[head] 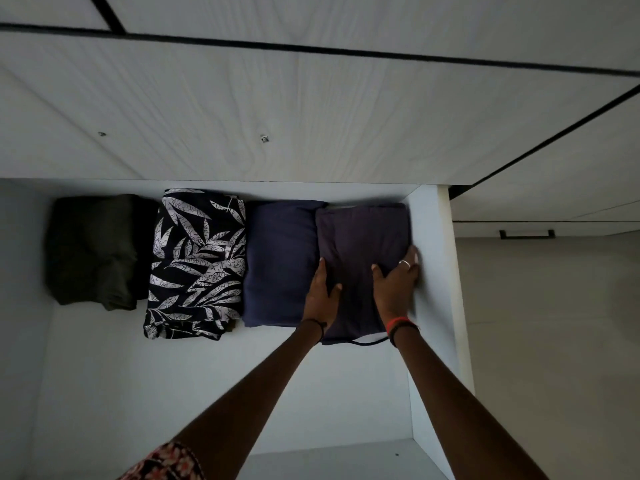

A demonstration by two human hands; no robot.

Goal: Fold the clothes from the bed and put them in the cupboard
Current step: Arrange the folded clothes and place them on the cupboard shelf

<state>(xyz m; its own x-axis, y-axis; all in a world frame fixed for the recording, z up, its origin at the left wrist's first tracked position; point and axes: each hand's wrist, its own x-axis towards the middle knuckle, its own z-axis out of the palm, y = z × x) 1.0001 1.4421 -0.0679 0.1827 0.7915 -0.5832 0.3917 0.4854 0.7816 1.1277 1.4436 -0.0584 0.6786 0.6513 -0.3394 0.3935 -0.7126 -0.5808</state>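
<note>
1. The folded purple garment lies on the cupboard shelf, at the row's 3 o'clock end.
2. Toward 9 o'clock lie a navy garment, a leaf-print garment and a dark green garment.
3. The left hand and right hand press its sides, fingers straight, slightly apart.

Feed is dim with a cool grey cast. I read the panel brighter than the shelf below it, whose back corners sink into soft shadow. The olive cloth shows almost no detail. The right hand is smeared at its outer edge. Straight lines bow near frame edges.
</note>
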